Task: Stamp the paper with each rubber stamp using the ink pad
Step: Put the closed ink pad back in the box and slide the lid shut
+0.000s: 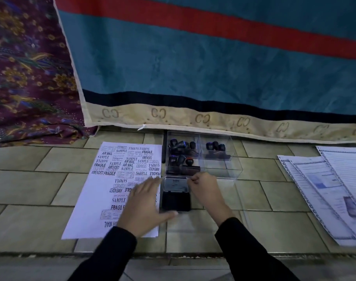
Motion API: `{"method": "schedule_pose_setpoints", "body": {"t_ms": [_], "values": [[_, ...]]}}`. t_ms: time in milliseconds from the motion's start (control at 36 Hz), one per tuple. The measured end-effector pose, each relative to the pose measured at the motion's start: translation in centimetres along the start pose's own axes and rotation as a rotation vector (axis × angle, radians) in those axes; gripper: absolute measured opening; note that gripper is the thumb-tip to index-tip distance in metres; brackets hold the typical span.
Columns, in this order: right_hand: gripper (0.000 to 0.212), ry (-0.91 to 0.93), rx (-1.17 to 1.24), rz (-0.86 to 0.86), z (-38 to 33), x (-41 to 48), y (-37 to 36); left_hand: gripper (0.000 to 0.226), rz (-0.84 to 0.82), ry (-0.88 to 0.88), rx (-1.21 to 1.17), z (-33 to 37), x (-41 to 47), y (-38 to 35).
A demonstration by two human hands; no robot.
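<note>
The paper [120,185] lies flat on the tiled floor [31,179], already crowded with black prints such as SAMPLE, FRAGILE and AIR MAIL. The left hand [146,203] rests palm down on its right part, fingers [150,182] spread and released, thumb reaching toward the ink pad [176,199]. That pad sits open just right of the paper, its lid [176,184] folded back. The right hand [203,186] is beside the lid's far right corner, fingers curled tight in a pinch; whether they hold anything I cannot tell. Just beyond the hands stands a clear plastic box [219,169] holding the stamps [180,147], dark-handled, one with a red knob [189,160]. More printed sheets [325,189] lie well off to the right.
</note>
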State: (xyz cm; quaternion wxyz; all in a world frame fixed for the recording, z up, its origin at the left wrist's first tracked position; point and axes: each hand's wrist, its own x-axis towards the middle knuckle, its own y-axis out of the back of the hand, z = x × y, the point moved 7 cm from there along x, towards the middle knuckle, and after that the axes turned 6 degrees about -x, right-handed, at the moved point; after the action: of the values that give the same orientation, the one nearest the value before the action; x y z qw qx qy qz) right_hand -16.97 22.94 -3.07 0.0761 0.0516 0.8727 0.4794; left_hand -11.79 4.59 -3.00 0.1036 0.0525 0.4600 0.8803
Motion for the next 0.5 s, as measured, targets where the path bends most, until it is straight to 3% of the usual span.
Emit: {"method": "schedule_pose_setpoints", "body": {"t_ms": [139,389,500], "values": [[0.018,-0.027,-0.015,0.035,0.0,0.5,-0.3,0.117,0.039,0.01,0.037,-1.0,1.0,-2.3],[0.01,-0.044,-0.008,0.028,0.3,0.5,-0.7,0.098,0.107,-0.051,-0.049,-1.6,0.7,-2.8],[0.006,-0.023,0.105,0.029,0.4,0.4,-0.2,0.097,0.106,-0.049,-0.047,-1.5,0.6,-2.7]]}}
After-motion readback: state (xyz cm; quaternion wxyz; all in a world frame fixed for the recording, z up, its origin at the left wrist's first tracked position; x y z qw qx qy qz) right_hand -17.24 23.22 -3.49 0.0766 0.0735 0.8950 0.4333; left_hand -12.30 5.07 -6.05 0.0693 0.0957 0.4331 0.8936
